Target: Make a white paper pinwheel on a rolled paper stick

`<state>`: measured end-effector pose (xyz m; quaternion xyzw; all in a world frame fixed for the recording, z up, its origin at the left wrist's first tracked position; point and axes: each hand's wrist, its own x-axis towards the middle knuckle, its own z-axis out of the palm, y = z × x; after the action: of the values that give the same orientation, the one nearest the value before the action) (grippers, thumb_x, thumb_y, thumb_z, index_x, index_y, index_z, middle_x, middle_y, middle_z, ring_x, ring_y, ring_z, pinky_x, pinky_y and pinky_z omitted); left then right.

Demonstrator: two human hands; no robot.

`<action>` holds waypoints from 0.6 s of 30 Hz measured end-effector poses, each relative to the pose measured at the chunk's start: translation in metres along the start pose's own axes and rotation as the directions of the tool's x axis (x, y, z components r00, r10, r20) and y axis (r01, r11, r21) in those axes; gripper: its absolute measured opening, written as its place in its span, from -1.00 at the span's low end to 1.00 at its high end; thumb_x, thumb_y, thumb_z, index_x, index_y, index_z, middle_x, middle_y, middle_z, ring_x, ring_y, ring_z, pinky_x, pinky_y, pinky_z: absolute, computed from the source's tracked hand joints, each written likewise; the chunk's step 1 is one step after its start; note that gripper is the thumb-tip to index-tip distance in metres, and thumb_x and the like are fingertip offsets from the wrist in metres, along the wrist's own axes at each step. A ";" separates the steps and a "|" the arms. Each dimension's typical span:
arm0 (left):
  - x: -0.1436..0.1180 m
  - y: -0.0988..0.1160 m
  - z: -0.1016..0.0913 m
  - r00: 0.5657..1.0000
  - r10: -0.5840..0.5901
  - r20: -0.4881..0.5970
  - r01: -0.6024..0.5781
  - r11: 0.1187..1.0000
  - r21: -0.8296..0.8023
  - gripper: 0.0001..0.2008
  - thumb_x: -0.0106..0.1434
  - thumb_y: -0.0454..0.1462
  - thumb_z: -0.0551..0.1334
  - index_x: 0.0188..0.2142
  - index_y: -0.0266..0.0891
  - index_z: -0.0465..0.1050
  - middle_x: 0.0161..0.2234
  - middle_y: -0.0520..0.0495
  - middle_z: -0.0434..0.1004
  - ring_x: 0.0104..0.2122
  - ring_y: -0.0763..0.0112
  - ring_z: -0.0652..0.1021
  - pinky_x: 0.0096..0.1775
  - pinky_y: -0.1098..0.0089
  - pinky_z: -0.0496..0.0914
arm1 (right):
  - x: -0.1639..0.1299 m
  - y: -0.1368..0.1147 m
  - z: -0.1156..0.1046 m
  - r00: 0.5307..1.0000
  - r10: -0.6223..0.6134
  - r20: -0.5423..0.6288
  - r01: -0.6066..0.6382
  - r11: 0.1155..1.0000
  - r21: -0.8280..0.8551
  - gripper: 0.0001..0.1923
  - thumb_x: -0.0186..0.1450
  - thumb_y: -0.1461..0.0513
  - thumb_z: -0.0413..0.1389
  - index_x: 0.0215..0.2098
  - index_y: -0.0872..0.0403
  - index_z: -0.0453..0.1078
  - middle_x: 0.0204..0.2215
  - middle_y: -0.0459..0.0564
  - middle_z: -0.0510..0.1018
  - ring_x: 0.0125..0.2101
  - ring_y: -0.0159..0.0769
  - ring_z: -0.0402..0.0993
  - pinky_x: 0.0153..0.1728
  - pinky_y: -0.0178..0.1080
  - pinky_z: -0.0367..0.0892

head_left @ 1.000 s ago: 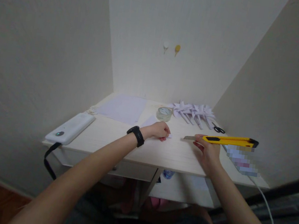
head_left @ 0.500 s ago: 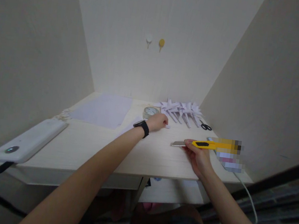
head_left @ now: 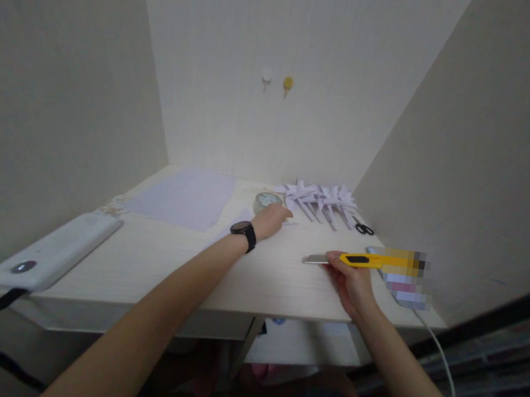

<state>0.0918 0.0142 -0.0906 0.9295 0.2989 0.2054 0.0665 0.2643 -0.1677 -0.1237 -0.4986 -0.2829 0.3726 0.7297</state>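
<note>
My right hand grips a yellow box cutter above the desk, its blade out and pointing left. Over by the desk's far side, my left hand, with a black watch on the wrist, has its fingers drawn together; what they hold is hidden. Right behind that hand sits a roll of clear tape. A thin piece of white paper shows just right of the fingers. Another white sheet lies partly under my left wrist. Several white paper pinwheels lie beyond, to the right.
Black-handled scissors lie near the right wall. A phone with a white cable, partly blurred out, is at the right edge. White sheets rest at back left. A white device with a black strap occupies the front left.
My left hand has shifted slightly left and its fingers point more to the right. The right hand still holds the box cutter in nearly the same place. The view has tilted a little.
</note>
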 end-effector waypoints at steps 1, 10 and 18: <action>-0.005 0.001 -0.002 0.999 0.033 -0.018 -0.032 0.998 0.056 -0.60 0.28 -0.50 0.03 0.00 -0.34 0.51 -0.07 -0.28 0.58 0.01 0.18 0.51 0.05 0.21 0.28 | 0.000 0.000 0.000 1.000 -0.002 0.001 0.002 1.000 -0.007 -0.70 -0.18 0.22 0.46 -0.50 0.11 0.54 -0.51 -0.09 0.56 -0.46 -0.34 0.48 -0.37 -0.26 0.47; -0.036 0.007 -0.009 0.995 0.073 0.070 -0.091 0.944 0.316 -0.72 0.38 -0.36 0.05 -0.22 -0.35 0.55 -0.24 -0.31 0.58 -0.18 0.12 0.57 -0.18 0.24 0.37 | 0.000 0.003 0.001 1.000 -0.021 0.015 0.022 0.998 -0.050 -0.67 -0.19 0.18 0.47 -0.49 0.10 0.53 -0.53 -0.09 0.56 -0.49 -0.32 0.48 -0.36 -0.22 0.49; -0.037 0.002 -0.017 0.992 0.072 0.107 -0.103 0.942 0.319 -0.70 0.38 -0.40 0.02 -0.22 -0.36 0.54 -0.20 -0.32 0.57 -0.16 0.16 0.56 -0.14 0.25 0.37 | 0.000 0.003 0.001 0.999 -0.038 0.014 0.038 0.998 -0.057 -0.67 -0.18 0.17 0.47 -0.49 0.11 0.53 -0.54 -0.09 0.55 -0.48 -0.31 0.48 -0.36 -0.21 0.49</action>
<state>0.0587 -0.0089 -0.0873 0.9489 0.2833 0.1122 -0.0823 0.2628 -0.1671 -0.1261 -0.5114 -0.3075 0.3536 0.7203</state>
